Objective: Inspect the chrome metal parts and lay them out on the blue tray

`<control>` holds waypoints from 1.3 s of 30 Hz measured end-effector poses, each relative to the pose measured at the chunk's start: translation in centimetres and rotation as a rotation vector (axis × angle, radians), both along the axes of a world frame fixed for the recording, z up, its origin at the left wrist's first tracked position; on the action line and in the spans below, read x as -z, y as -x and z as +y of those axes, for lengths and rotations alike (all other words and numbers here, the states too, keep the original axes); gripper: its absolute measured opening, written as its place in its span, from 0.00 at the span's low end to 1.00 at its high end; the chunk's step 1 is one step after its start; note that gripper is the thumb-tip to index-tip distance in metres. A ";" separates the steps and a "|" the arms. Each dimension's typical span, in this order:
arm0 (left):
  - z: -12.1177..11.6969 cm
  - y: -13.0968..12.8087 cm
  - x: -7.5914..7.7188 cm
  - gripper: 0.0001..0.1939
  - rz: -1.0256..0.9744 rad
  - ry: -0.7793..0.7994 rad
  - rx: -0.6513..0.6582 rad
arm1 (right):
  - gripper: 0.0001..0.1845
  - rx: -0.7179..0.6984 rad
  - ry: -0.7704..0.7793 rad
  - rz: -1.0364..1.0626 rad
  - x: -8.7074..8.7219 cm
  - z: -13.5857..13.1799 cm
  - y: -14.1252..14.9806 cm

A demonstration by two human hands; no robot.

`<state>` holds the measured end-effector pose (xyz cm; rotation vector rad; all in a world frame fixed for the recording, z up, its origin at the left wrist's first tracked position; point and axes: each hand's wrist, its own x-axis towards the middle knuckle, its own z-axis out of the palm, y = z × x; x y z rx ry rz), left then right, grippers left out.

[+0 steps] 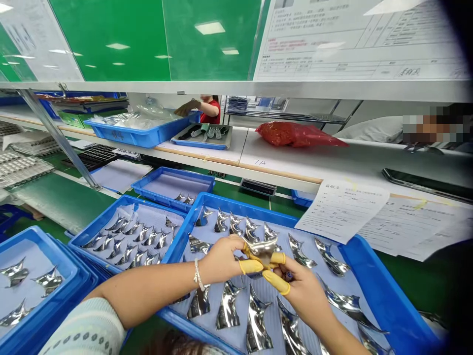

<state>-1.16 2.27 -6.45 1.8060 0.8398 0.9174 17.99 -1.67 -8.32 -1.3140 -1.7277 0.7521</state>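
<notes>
Both my hands hold one shiny curved metal part (264,249) above a large blue tray (384,286). My left hand (223,256), with yellow finger cots on thumb and fingertips, pinches the part from its left side. From the right, my right hand (295,281) grips its lower edge with yellow-covered fingertips. Beneath them, several similar polished metal parts (228,305) lie spaced out in rows on the tray's pale liner. Some of these parts are hidden behind my hands and forearms.
A second blue tray (76,241) with smaller metal parts stands left, and stacked trays (70,276) stand farther left. Paper sheets (340,209) hang over the shelf edge. On the shelf are a red bag (295,134) and a phone (424,183). Two people are beyond it.
</notes>
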 end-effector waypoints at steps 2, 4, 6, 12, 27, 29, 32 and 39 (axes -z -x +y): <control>0.0 0.0 0.0 0.13 0.015 -0.001 -0.003 | 0.14 -0.007 -0.015 -0.042 -0.1 -0.1 0.1; 0.1 0.1 -0.1 0.13 0.009 0.016 -0.006 | 0.14 -0.003 -0.053 -0.063 -0.2 -0.2 0.3; 0.2 0.2 -0.2 0.12 0.004 0.020 -0.005 | 0.14 0.018 -0.091 -0.056 -0.4 -0.4 0.3; 0.4 0.5 -0.7 0.13 -0.020 -0.098 0.043 | 0.15 0.024 -0.147 -0.046 -1.4 -0.8 0.5; 0.6 0.8 -0.5 0.13 -0.083 -0.368 0.136 | 0.11 -0.059 -0.388 -0.108 -2.0 -1.2 0.2; 0.5 0.8 -0.6 0.14 -0.067 -0.355 0.121 | 0.08 -0.072 -0.414 -0.101 -2.0 -1.2 0.2; 0.4 0.8 -0.8 0.20 -0.044 -0.310 0.076 | 0.05 -0.085 -0.446 -0.135 -1.8 -1.2 0.3; 0.3 0.9 -0.6 0.20 -0.027 -0.370 0.125 | 0.14 -0.116 -0.493 -0.278 -1.0 -1.2 0.4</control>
